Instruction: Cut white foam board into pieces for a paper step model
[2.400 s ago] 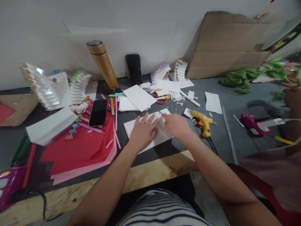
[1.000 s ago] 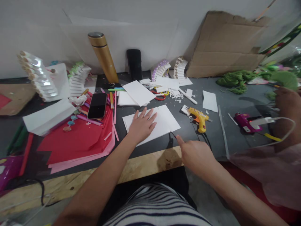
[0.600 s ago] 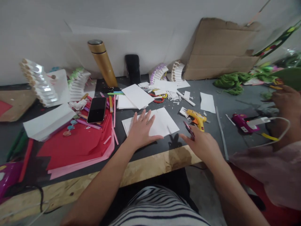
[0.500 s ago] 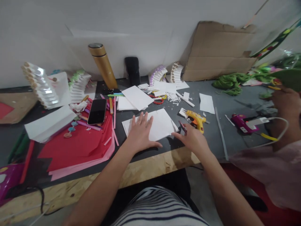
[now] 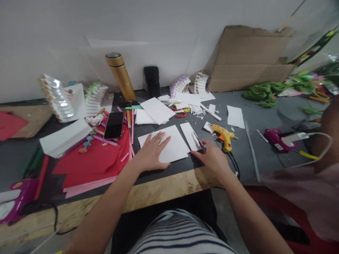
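Note:
My left hand (image 5: 152, 150) lies flat with fingers spread on a white paper sheet (image 5: 174, 144) near the table's front edge. Just to the right, with a gap between, is a narrow white paper strip (image 5: 187, 131). Over that strip's lower end my right hand (image 5: 213, 158) is closed around a slim dark-red tool (image 5: 201, 144) with a thin pointed tip; its exact kind does not show. The right thumb reaches out toward the strip. A yellow glue gun (image 5: 224, 134) rests beyond the right hand.
A phone (image 5: 113, 125) lies on red sheets (image 5: 87, 158) at left. Behind stand a gold flask (image 5: 123, 79) and a black phone-like object (image 5: 152, 81). Red-handled scissors (image 5: 180, 113) lie among paper scraps. A purple power strip (image 5: 279, 141) and another person's arm (image 5: 329, 137) are at right.
The narrow strip now lies apart, to the right of the sheet under my left hand. My left hand has shifted slightly left. The other person's hand has dropped from view.

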Demonstrator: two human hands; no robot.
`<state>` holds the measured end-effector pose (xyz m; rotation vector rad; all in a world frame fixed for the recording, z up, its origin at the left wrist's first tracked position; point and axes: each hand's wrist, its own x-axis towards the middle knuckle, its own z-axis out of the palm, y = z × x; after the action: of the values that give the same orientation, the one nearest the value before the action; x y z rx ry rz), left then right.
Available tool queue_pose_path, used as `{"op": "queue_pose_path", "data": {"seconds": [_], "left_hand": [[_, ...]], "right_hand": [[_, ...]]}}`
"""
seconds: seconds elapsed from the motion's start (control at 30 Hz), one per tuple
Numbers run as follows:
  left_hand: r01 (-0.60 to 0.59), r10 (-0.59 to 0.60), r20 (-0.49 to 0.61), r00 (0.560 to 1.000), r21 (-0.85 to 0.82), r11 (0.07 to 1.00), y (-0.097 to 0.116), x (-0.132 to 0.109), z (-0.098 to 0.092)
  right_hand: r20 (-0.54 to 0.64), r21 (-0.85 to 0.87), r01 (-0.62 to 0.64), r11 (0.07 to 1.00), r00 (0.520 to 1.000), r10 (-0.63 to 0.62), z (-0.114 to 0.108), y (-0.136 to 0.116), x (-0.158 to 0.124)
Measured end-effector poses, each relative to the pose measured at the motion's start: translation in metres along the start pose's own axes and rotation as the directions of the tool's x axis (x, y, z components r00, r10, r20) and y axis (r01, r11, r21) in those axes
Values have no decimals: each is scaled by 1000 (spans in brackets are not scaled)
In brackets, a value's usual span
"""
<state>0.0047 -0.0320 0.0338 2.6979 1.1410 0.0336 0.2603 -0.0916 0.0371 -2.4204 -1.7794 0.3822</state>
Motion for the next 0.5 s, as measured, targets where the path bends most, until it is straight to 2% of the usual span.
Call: {"op": "queue_pose_path", "data": {"seconds": [0.1, 0.2, 0.27, 0.37, 0.43, 0.5], "left_hand": [[-31, 31, -2, 1000, -8, 999, -3, -4, 0], [3, -3, -44, 999, -6, 1000, -1, -4, 6], [56, -56, -103, 993, -5, 998, 3, -3, 10], [96, -100, -205, 974, -32, 995, 8, -4, 12], [118, -139, -297, 945, -89, 989, 10, -12, 12], [191, -264, -408, 874, -213, 958, 11, -26, 13]], "right_hand": [[-56, 52, -35, 998, 998, 38, -2, -1, 8], [-143, 40, -32, 999, 989, 37, -6, -6, 18], [-181, 28, 21, 999, 983, -16, -8, -12, 22], [-139, 63, 162, 985, 979, -152, -7, -20, 25], [-88, 142, 220, 965, 974, -209, -2, -23, 25], [-67, 251, 203, 946, 979, -192, 4, -24, 26]]}}
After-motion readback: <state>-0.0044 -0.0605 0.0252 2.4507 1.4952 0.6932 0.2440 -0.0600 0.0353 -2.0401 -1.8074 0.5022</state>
